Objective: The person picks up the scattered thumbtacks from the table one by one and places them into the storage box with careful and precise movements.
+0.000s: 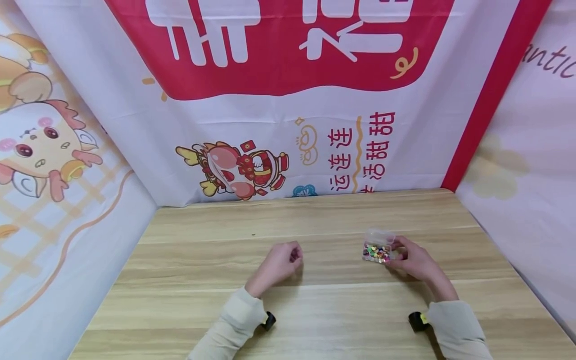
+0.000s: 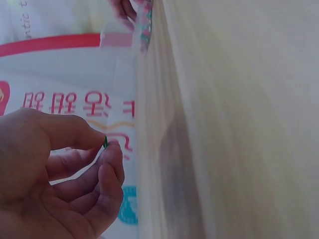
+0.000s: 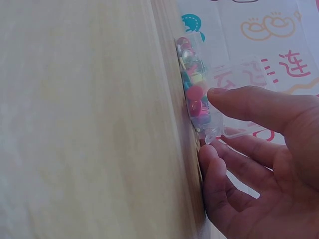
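A small clear plastic box with its hinged lid raised stands on the table, toward the right. Many-coloured, round-headed thumbtacks fill it. My right hand holds the box at its right end, the thumb at the rim and the other fingers curled low against the side. To the left, my left hand is above the table, apart from the box. Between its thumb and fingertip it pinches a tiny green thumbtack, seen edge-on in the left wrist view and mostly covered by the fingers.
The wooden table reaches back to a printed cloth hanging behind it. More printed cloth hangs at both sides. A tiny dark speck lies on the table beyond the left hand.
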A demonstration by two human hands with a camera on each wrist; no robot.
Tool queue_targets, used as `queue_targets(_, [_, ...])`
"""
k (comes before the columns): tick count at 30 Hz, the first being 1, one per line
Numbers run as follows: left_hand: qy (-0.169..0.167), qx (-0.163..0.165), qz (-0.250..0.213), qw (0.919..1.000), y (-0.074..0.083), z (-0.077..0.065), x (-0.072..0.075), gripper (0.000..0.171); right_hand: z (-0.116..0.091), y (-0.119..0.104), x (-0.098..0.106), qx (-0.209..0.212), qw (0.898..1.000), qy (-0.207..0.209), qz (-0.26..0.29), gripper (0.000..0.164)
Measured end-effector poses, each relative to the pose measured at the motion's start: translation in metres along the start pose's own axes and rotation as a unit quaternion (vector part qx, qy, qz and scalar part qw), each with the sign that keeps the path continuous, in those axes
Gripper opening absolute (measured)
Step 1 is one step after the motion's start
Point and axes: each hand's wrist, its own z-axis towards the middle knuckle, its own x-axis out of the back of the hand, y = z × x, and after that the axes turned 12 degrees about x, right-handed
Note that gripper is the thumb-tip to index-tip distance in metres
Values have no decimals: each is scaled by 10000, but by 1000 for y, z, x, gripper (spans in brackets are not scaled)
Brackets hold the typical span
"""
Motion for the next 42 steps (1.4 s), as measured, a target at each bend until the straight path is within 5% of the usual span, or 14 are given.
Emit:
queue_targets(15, [-559, -900, -390, 9936, 63, 55, -48, 7, 1, -1, -2, 93, 9999, 10, -53, 62])
queue_targets(21, [-428, -1049, -432, 9926, 80, 70, -67, 6, 2, -1, -1, 112, 9998, 61, -153, 61])
queue_targets(42, [87, -1139, -480, 9923, 115, 87, -102, 6, 1, 3, -1, 265, 9996, 86, -19, 57])
